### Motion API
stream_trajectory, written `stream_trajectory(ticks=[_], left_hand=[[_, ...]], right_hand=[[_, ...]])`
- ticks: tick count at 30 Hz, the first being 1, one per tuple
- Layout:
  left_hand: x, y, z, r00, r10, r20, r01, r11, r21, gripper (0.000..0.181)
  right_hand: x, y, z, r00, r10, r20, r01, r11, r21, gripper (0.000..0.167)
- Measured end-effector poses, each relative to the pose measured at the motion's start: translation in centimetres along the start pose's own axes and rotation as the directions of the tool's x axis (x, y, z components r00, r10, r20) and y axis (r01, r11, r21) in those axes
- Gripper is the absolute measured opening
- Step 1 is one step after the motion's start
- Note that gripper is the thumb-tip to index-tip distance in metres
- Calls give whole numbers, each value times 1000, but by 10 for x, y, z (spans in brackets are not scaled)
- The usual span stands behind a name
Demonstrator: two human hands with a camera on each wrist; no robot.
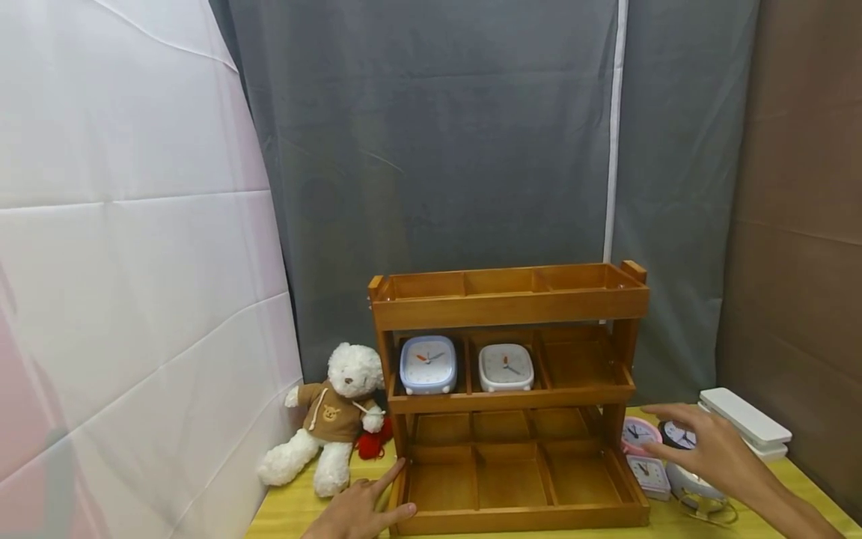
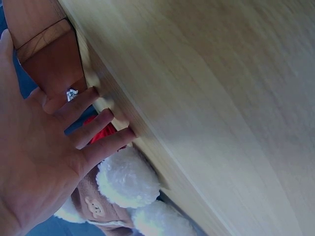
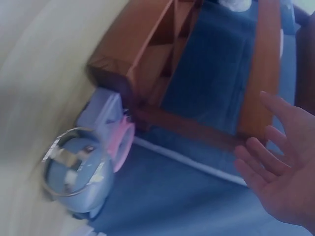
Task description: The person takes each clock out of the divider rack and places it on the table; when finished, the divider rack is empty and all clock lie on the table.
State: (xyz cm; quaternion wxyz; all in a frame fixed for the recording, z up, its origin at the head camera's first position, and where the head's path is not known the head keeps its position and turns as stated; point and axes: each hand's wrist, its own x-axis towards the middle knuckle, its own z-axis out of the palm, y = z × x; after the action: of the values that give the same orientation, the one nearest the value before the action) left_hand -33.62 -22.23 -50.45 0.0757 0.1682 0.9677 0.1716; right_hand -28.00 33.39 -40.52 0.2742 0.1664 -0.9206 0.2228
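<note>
My left hand [image 1: 360,509] rests at the lower left corner of the wooden shelf [image 1: 518,518], fingers extended; in the left wrist view its fingertips touch the table edge by the shelf. My right hand [image 1: 717,449] hovers, empty, with parted fingers, over the clocks right of the shelf: a pink round clock [image 1: 637,434], a black round clock [image 1: 676,436], a square pale clock [image 1: 649,477] and a rounded silver-white clock [image 1: 697,485]. A blue-rimmed clock [image 1: 428,364] and a white clock [image 1: 506,367] stand in the middle tier's left and centre compartments.
A white teddy bear [image 1: 337,415] in a brown hoodie sits left of the shelf, beside a red item [image 1: 372,443]. White boxes [image 1: 745,416] lie at the right back of the yellow table [image 1: 289,516]. A grey curtain [image 1: 438,165] hangs behind.
</note>
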Motion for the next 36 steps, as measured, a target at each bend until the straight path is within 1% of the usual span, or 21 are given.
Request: stream_trajectory(ticks=[3,5,7,10,13,17,21,24,31,36], left_hand=[[0,0,0,1000,0,-1,0,1000,-1,78],[-1,1,0,1000,-3,0,3,1000,-4,78],[-2,1,0,1000,-5,-4,5,1000,-5,77],[-3,3,-1,1000,1,-16,-1,1000,-8,78],[-3,3,-1,999,13,-29,-13,1000,-7,78],[-3,3,-1,999,16,-31,-17,1000,-9,78],[-3,3,-1,999,13,-31,-14,1000,-8,78],[-3,3,-1,999,13,-33,-14,1000,-3,79],[-7,4,-2,999,18,-41,-18,1000,9,81],[-9,4,-2,999,14,-39,-14,1000,2,81]], right_hand=[[6,-9,-2,994,-84,-63,83,996,-14,49],[11,-15,-3,991,-113,-78,113,994,-6,48],[17,-21,-5,992,-104,-67,106,994,19,47],[25,-30,-6,997,-66,-38,69,995,69,48],[34,-39,-6,998,-58,-35,61,994,96,50],[46,-51,-2,991,-111,-77,118,989,89,49],[57,-61,4,976,-187,-109,198,975,99,49],[67,-68,9,969,-222,-105,235,963,131,49],[93,-83,24,967,-245,-66,252,954,160,51],[113,-93,38,960,-278,-27,278,945,173,54]])
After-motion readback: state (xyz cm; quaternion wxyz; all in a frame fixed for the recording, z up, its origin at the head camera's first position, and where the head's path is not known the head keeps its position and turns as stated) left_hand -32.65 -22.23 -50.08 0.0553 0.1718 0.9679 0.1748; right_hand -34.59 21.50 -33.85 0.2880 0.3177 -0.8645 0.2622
